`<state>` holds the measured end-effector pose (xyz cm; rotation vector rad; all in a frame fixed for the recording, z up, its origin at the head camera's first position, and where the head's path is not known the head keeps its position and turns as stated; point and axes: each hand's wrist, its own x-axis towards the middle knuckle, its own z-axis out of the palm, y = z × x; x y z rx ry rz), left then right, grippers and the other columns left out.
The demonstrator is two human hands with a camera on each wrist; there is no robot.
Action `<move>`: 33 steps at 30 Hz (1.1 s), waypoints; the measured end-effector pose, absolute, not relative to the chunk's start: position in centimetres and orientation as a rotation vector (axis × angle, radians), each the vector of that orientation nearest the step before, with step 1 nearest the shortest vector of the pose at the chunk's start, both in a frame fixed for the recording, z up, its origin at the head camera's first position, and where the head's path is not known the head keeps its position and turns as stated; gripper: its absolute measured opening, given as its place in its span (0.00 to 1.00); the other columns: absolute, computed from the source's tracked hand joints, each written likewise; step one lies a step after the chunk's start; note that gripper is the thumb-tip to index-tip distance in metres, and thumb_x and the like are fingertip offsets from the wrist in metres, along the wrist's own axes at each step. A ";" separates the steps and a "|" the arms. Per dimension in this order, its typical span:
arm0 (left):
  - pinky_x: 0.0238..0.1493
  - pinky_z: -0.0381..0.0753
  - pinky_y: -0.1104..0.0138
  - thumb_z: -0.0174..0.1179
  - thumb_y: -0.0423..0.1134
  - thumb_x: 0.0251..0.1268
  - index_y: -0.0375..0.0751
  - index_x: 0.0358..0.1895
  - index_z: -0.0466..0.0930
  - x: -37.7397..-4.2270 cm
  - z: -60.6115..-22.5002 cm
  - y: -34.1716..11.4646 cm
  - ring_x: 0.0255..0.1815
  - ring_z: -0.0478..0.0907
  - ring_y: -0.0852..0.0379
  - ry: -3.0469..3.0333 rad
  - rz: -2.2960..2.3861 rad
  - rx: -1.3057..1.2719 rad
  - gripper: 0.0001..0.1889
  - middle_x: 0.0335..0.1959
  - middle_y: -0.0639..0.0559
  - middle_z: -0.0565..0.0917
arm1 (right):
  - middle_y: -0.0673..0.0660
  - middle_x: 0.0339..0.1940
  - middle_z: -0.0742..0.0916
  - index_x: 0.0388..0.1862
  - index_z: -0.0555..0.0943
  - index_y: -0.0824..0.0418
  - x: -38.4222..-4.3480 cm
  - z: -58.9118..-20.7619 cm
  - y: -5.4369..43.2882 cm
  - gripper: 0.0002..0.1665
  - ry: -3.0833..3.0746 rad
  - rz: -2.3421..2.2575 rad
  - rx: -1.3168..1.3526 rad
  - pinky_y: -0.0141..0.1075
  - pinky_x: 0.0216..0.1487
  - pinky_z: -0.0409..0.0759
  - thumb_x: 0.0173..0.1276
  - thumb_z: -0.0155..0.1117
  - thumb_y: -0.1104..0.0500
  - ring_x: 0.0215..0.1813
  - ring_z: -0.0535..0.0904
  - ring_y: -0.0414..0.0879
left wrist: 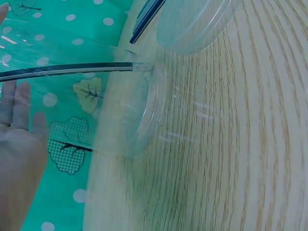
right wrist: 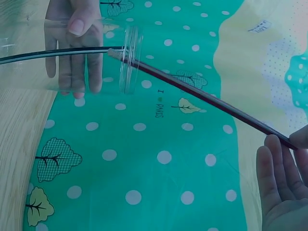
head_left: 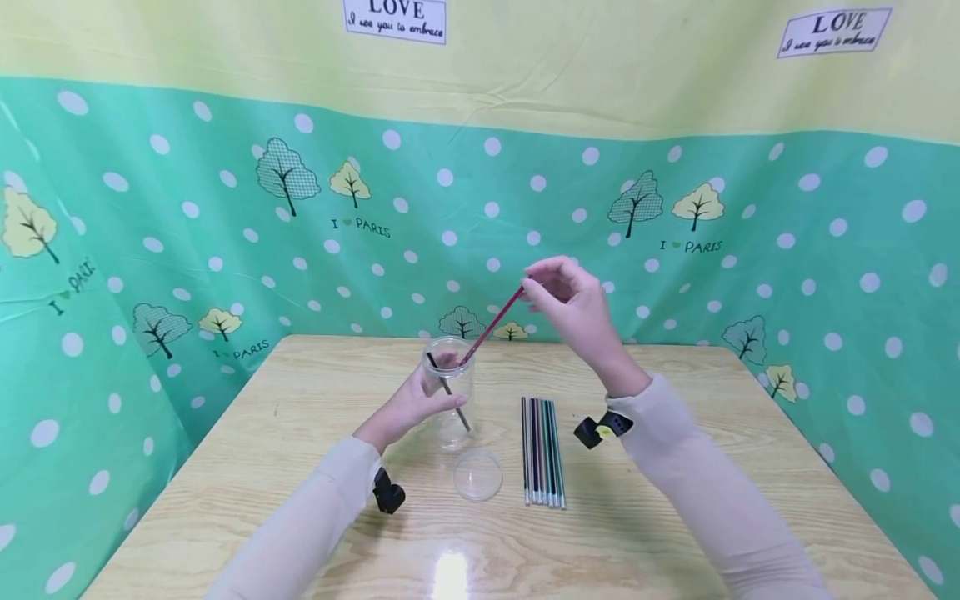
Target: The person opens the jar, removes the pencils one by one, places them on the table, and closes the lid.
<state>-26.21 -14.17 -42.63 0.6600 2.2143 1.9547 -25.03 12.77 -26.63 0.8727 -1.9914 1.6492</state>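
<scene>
My left hand holds a clear jar near its upper part, thumb in front and fingers behind the glass. The jar stands upright on the table. A dark pencil leans inside, its silver end at the bottom in the left wrist view. Above and to the right, my right hand pinches the upper end of a dark red pencil. This pencil slants down to the left. In the right wrist view the pale lower end of the red pencil is just inside the jar's mouth.
A round clear lid lies in front of the jar. Right of it is a row of several pencils, side by side with silver ends toward me. The wooden table ends at a green dotted curtain.
</scene>
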 end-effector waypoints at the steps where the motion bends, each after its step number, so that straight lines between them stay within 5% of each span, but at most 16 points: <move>1: 0.77 0.49 0.49 0.70 0.33 0.61 0.46 0.75 0.59 -26.2 -42.6 -14.1 0.78 0.55 0.48 2.216 1.953 0.656 0.40 0.76 0.48 0.63 | 0.63 0.42 0.86 0.50 0.79 0.69 -25.0 -26.6 13.0 0.10 -1.977 1.652 0.873 0.44 0.41 0.87 0.72 0.64 0.66 0.41 0.85 0.55; 8: 0.77 0.48 0.49 0.71 0.34 0.60 0.47 0.74 0.59 -26.2 -42.5 -14.1 0.78 0.55 0.47 2.214 1.956 0.646 0.41 0.76 0.48 0.63 | 0.63 0.40 0.86 0.49 0.79 0.69 -24.8 -26.7 14.1 0.10 -1.923 1.647 0.890 0.39 0.40 0.87 0.72 0.64 0.67 0.40 0.86 0.49; 33: 0.77 0.49 0.48 0.71 0.33 0.60 0.48 0.74 0.60 -26.2 -42.6 -14.1 0.77 0.56 0.48 2.202 1.969 0.655 0.40 0.75 0.49 0.65 | 0.60 0.42 0.87 0.52 0.76 0.71 -24.0 -28.4 17.4 0.16 -1.992 1.720 0.767 0.37 0.45 0.86 0.74 0.64 0.61 0.41 0.86 0.48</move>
